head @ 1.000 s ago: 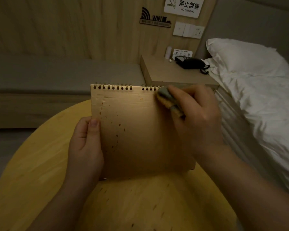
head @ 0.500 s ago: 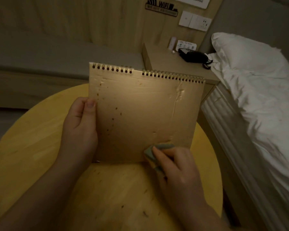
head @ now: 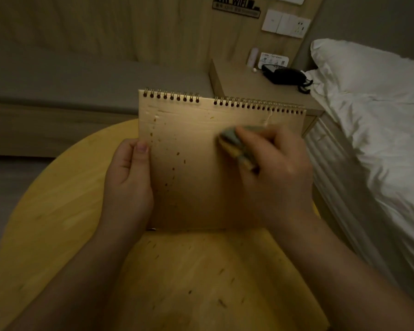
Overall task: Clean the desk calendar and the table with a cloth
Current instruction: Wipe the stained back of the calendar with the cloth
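Note:
A brown spiral-bound desk calendar (head: 194, 177) stands upright on the round wooden table (head: 58, 211), its cardboard back facing me and dotted with dark specks along its left side. My left hand (head: 127, 180) grips its left edge, thumb on the face. My right hand (head: 273, 168) presses a small bunched grey-and-yellow cloth (head: 234, 144) against the upper right part of the cardboard, just below the wire binding. Dark crumbs lie scattered on the table in front of the calendar.
A bed with white sheets and pillow (head: 373, 111) runs along the right, close to the table edge. Behind the calendar a bedside cabinet (head: 239, 84) holds a black telephone (head: 285, 76). A grey bench (head: 81, 84) lies along the far wall.
My right hand with the cloth went from the calendar's top right down to its bottom edge, then back up to the upper right. My left hand has kept its hold.

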`<act>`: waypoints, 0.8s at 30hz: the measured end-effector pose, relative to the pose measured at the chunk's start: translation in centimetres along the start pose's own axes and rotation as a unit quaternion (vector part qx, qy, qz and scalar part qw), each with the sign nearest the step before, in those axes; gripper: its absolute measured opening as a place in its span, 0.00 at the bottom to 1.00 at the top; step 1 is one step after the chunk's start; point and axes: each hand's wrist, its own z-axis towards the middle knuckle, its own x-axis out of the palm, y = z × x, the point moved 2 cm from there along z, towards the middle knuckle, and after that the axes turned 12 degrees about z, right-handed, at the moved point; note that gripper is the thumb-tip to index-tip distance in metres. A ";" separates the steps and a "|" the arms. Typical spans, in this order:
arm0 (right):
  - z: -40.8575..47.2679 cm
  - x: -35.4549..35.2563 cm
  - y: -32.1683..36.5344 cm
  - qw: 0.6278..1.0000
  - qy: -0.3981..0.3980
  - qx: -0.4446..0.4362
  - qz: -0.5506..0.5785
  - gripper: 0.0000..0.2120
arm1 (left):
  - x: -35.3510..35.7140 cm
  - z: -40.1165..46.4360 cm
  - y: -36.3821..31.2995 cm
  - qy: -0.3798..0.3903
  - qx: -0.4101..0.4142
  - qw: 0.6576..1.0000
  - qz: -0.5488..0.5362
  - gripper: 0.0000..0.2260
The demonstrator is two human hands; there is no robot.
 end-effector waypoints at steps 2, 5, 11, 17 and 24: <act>2.0 0.1 0.1 1.000 -0.014 -0.002 0.002 0.16 | 0.0 0.0 0.1 0.002 -0.004 1.000 -0.004 0.14; 3.0 0.4 0.4 1.000 -0.005 -0.002 0.004 0.16 | -0.1 0.0 0.0 0.004 -0.007 1.000 -0.002 0.14; -2.0 1.1 1.1 0.999 0.037 -0.010 -0.005 0.16 | -0.2 0.1 0.1 0.007 -0.008 1.000 -0.005 0.14; -10.8 1.9 2.2 0.993 0.117 0.009 0.013 0.14 | -0.1 0.2 0.3 0.015 -0.012 1.000 -0.012 0.13; -9.7 1.7 2.3 0.993 0.118 0.010 0.018 0.12 | 0.0 0.1 0.3 0.012 -0.017 0.999 -0.029 0.13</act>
